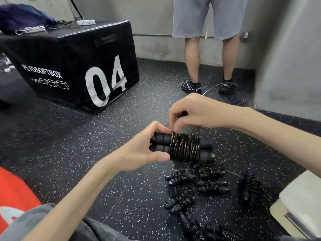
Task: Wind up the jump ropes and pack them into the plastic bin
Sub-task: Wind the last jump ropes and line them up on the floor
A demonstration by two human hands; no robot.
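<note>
My left hand (141, 150) grips the left ends of two black jump rope handles (184, 148) held side by side, with thin dark cable coiled tightly round their middle. My right hand (192, 112) is just above the coil and pinches the loose cable end against its left edge. Several wound jump ropes (211, 184) lie on the speckled floor below the hands. A white plastic bin (302, 197) shows partly at the lower right edge, beside the wound ropes.
A black plyo soft box (74, 66) marked 04 stands at the left, with cables and dark cloth on top. Another person's legs (208, 54) stand by the grey wall ahead. A thin cable (213, 87) runs across the floor near their shoes.
</note>
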